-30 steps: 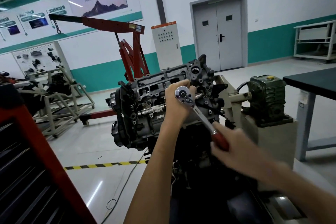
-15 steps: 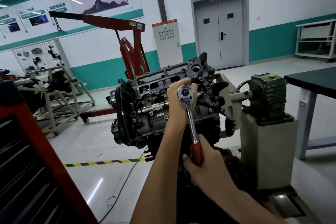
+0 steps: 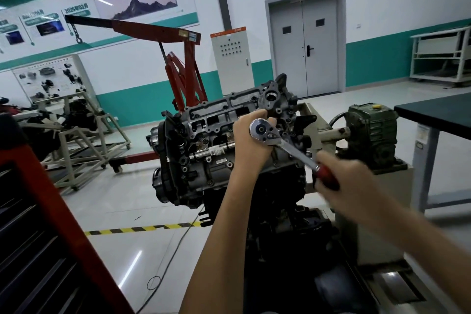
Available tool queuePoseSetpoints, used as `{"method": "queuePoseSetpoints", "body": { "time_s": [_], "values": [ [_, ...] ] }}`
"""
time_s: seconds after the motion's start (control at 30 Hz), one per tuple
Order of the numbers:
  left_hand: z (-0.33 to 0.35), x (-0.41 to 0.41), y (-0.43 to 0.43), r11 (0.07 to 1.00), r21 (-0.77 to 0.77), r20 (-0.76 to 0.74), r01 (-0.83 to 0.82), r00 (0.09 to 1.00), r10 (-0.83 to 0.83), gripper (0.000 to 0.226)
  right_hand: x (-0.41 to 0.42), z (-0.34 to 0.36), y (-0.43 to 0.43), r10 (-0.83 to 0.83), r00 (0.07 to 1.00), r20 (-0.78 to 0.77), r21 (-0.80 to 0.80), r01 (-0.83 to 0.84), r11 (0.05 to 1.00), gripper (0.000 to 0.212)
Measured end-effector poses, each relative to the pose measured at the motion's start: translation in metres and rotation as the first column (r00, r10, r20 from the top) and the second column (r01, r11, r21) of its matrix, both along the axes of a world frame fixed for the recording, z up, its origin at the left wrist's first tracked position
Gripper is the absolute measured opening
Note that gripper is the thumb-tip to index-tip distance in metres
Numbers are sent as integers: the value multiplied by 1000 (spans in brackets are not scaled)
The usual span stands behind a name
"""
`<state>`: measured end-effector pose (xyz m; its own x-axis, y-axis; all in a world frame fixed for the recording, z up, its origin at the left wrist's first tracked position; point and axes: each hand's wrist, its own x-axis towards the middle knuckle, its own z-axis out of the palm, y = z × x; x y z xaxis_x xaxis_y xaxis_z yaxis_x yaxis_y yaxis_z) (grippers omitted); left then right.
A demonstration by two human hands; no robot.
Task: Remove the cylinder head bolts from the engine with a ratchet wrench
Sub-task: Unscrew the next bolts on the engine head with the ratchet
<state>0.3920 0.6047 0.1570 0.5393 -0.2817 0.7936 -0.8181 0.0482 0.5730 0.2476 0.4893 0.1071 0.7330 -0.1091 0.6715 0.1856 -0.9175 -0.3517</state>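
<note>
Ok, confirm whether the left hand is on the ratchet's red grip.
No, the left hand cups the head of the ratchet wrench; the right hand grips its red handle.

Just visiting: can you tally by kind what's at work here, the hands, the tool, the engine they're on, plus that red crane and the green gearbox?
hands: 2, the left hand and the right hand, both holding the tool
ratchet wrench: 1
engine: 1
red crane: 1
green gearbox: 1
total: 6
</note>
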Motion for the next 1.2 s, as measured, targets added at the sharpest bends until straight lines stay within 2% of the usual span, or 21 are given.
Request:
{"method": "queuePoseSetpoints", "body": {
  "time_s": [0.07,0.13,0.17,0.23,0.3,0.4,0.47,0.5,0.57,0.63,0.7,0.77,0.87,0.97,1.0,1.03,1.1,1.13,1.2],
  "values": [
    [-2,-3,-2,999,-54,-39,-6,999,4,42,5,-26,39,68,996,55,222,-78,972,24],
    [-1,-6,-4,995,-99,-96,24,995,-34,42,14,-43,75,168,984,61,445,-178,878,32],
    [-1,-5,-4,993,-115,-112,28,993,-41,44,19,-47,88,207,977,59,508,-208,836,33],
    [-1,-4,-3,993,-115,-109,25,993,-37,48,22,-49,91,236,970,59,523,-232,820,32],
    [0,-3,1,997,-71,-93,16,995,-23,50,17,-39,66,235,972,-5,410,-212,887,29],
    [5,-3,9,999,37,-44,22,999,-21,39,7,-5,6,158,979,-126,47,-154,987,21],
    [11,-3,12,994,100,-33,35,999,-32,30,3,28,-29,67,993,-99,-203,-86,975,19],
    [14,-3,13,990,132,-12,42,999,-40,33,2,41,-40,30,998,-60,-294,-46,955,17],
    [15,-3,12,988,148,21,44,999,-48,36,1,52,-45,9,1000,-23,-360,-17,933,14],
    [10,-3,9,996,80,-4,39,999,-39,40,1,36,-30,29,999,-40,-260,-38,965,15],
    [5,-3,6,1000,-2,-70,-2,998,2,49,1,4,1,31,999,-29,-64,-33,997,19],
    [4,-5,1,996,-67,-117,-52,992,44,53,5,-22,40,64,998,-13,167,-60,984,20],
    [6,-8,-3,993,-97,-114,-68,992,57,52,13,-33,87,219,975,-46,497,-167,851,26],
    [5,-6,4,999,-31,-58,-43,997,41,50,15,-21,80,315,946,-83,630,-195,752,25],
    [5,-5,8,1000,19,-36,-23,999,23,48,14,-15,68,313,942,-118,602,-183,777,25],
    [6,-4,11,997,74,-7,1,1000,-1,46,13,-7,51,261,953,-152,507,-151,849,25],
    [8,-3,17,987,160,59,18,998,-28,44,11,16,14,103,980,-171,221,-64,973,18],
    [11,-3,17,983,185,89,12,996,-29,45,11,31,-3,62,983,-174,100,-45,994,18],
    [16,-4,14,976,217,123,7,992,-35,48,11,56,-26,11,981,-194,-74,-26,997,29]
  ]
}}
